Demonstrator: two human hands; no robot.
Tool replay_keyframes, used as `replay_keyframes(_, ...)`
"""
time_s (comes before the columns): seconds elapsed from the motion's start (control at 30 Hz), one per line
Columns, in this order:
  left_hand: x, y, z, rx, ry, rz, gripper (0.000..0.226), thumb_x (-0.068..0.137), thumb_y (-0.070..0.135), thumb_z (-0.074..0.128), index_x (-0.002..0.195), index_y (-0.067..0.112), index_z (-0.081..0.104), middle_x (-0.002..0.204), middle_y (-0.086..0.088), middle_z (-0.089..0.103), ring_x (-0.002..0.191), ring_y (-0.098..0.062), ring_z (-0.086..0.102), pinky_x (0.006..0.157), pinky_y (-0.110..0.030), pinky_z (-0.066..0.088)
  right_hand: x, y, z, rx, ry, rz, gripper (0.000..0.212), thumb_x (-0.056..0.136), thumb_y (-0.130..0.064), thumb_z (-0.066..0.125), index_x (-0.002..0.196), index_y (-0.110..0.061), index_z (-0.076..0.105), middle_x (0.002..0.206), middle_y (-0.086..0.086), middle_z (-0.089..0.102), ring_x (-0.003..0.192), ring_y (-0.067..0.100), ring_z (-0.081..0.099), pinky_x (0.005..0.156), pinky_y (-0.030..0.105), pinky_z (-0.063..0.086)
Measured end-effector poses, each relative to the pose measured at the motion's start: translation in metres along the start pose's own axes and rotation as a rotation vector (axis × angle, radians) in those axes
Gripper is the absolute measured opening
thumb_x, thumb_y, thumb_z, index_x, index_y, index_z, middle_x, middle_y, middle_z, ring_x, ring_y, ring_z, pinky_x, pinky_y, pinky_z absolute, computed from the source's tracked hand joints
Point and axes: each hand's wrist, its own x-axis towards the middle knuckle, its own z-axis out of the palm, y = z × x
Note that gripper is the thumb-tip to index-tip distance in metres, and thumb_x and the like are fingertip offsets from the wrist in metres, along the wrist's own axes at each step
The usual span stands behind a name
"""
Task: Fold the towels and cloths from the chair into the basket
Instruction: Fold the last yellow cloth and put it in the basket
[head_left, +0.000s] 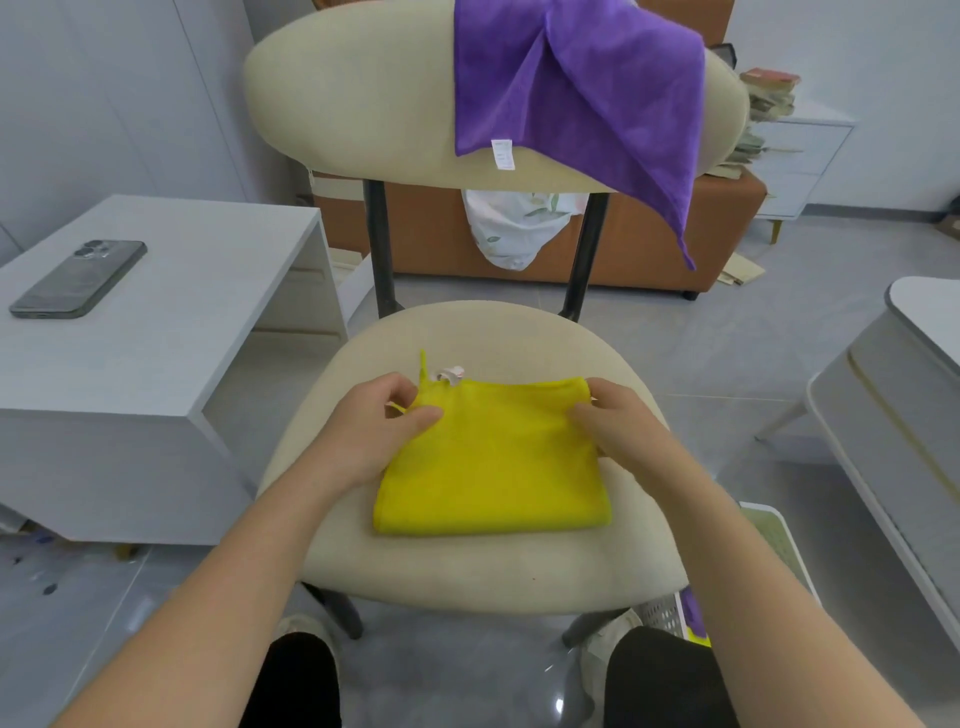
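Head view: yellow cloth (493, 467) lies folded flat on the padded beige chair seat (467, 566), long axis left-right, smooth fold toward the person, loose edges and tag at the far side. Left hand (379, 431) pinches the far-left corner, right hand (618, 421) pinches the far-right. Bare seat all round. Fuzzy purple towel (576, 88) is draped over the backrest (353, 104). A perforated white basket (662, 613) is partly seen near the seat's right edge.

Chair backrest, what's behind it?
White floral fabric shows below the backrest, with orange furniture beyond. The fabric's top, and what it hangs from, is hidden by the backrest.
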Motion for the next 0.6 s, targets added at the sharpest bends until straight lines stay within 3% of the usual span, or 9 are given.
replay_keyframes(0.1,-0.023,0.016,-0.003,-0.064,-0.04,0.129,0.03,0.079,0.022,0.078,0.066,0.021,0.05,0.059,0.012,0.049,0.06,-0.008,0.042,0.058,-0.026,0.035,-0.019,0.001,-0.016,-0.024,-0.011,-0.103,0.035,0.089,-0.007,0.055,0.119,-0.024,0.052,0.119,-0.003,0.058,0.109,0.014,0.054,0.09,0.034,0.048)
replay_keyframes(0.2,-0.042,0.029,0.005,-0.088,-0.061,0.178,0.032,0.065,0.037,0.079,0.068,0.02,0.052,0.059,0.01,0.05,0.059,-0.008,0.043,0.058,-0.027,0.036,-0.051,-0.018,-0.016,-0.119,0.026,-0.478,0.056,0.087,-0.013,0.065,0.136,-0.03,0.044,0.139,-0.018,0.047,0.129,-0.003,0.04,0.104,0.016,0.032)
replay_keyframes(0.3,-0.053,0.039,0.015,-0.098,-0.067,0.212,0.039,0.057,0.049,0.076,0.068,0.021,0.052,0.057,0.011,0.047,0.057,-0.007,0.04,0.057,-0.029,0.035,-0.071,-0.036,-0.001,-0.058,-0.014,-0.711,0.037,0.086,-0.015,0.072,0.121,-0.02,0.061,0.126,-0.014,0.061,0.125,0.001,0.051,0.103,0.017,0.037)
replay_keyframes(0.43,-0.056,0.043,0.02,-0.134,-0.064,0.218,0.044,0.057,0.054,0.074,0.068,0.018,0.052,0.058,0.01,0.045,0.057,-0.007,0.038,0.057,-0.028,0.034,-0.075,-0.039,0.012,-0.1,-0.067,-0.736,0.02,0.08,-0.03,0.073,0.1,-0.026,0.071,0.097,-0.018,0.069,0.098,0.013,0.062,0.086,0.03,0.048)
replay_keyframes(0.5,-0.056,0.045,0.02,-0.119,-0.062,0.219,0.041,0.058,0.049,0.077,0.066,0.019,0.052,0.058,0.011,0.045,0.056,-0.006,0.038,0.054,-0.023,0.033,-0.073,-0.04,0.014,-0.095,-0.067,-0.727,0.016,0.079,-0.031,0.071,0.096,-0.029,0.071,0.09,-0.017,0.067,0.09,0.011,0.061,0.081,0.026,0.047)
replay_keyframes(0.6,-0.056,0.049,0.022,-0.045,-0.065,0.239,0.032,0.067,0.026,0.084,0.066,0.021,0.052,0.058,0.011,0.048,0.055,-0.003,0.038,0.054,-0.018,0.034,-0.067,-0.038,0.016,-0.048,-0.1,-0.673,0.015,0.082,-0.014,0.073,0.091,-0.026,0.07,0.082,-0.014,0.063,0.085,0.006,0.059,0.077,0.014,0.042)
